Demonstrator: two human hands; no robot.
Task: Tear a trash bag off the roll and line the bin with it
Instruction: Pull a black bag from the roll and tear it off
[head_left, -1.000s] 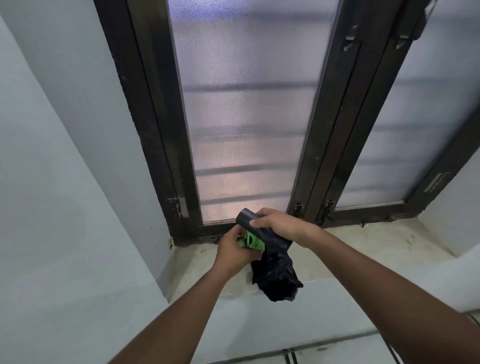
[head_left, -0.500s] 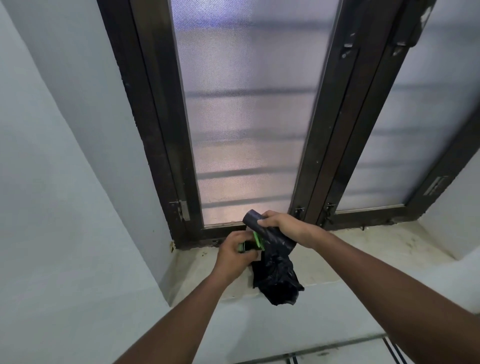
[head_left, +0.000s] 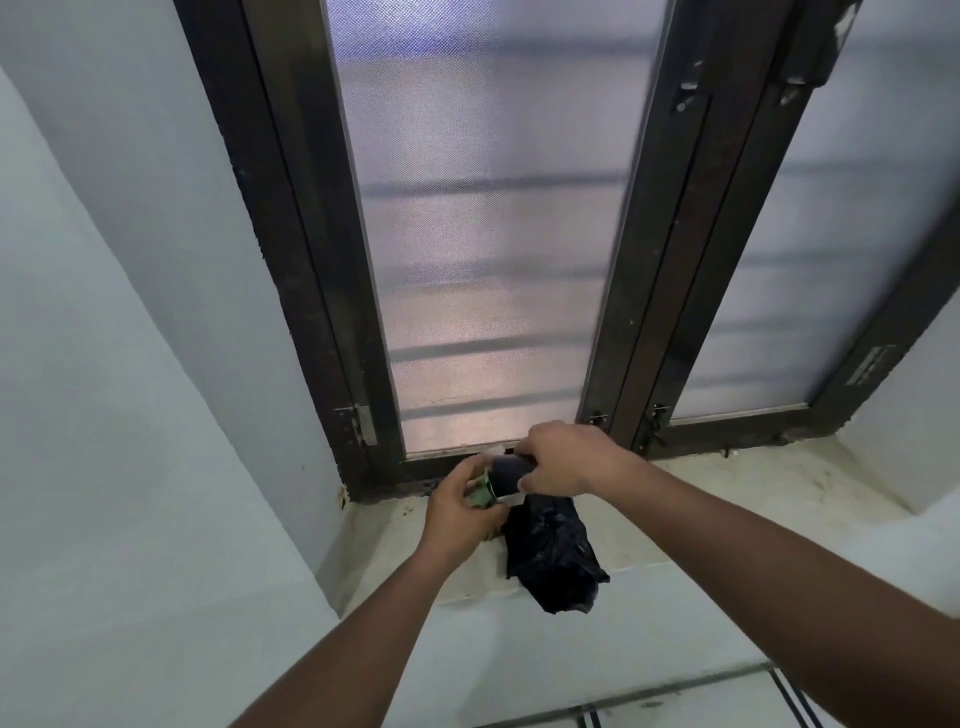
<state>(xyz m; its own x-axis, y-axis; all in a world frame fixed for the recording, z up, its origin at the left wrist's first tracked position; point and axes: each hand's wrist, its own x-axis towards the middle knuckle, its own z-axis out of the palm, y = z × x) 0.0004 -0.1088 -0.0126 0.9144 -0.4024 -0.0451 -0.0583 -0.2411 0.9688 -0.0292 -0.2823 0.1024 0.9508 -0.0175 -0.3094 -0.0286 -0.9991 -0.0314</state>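
Window: we saw two frosted panes (head_left: 483, 270) in a dark frame (head_left: 628, 322), with horizontal bars showing dimly through them.
Light: soft daylight came through the glass.
Walls: we found them plain pale grey (head_left: 119, 364).
Sill: it was a stained, pale ledge (head_left: 737, 499).
Floor: we glimpsed light tiles (head_left: 691, 712) with dark joints.

A dark-framed window (head_left: 613, 322) with frosted glass panes (head_left: 483, 249) fills the far side. Below it runs a stained pale sill (head_left: 737, 499), with a plain white wall (head_left: 104, 415) at left and floor tiles (head_left: 727, 701) near right.
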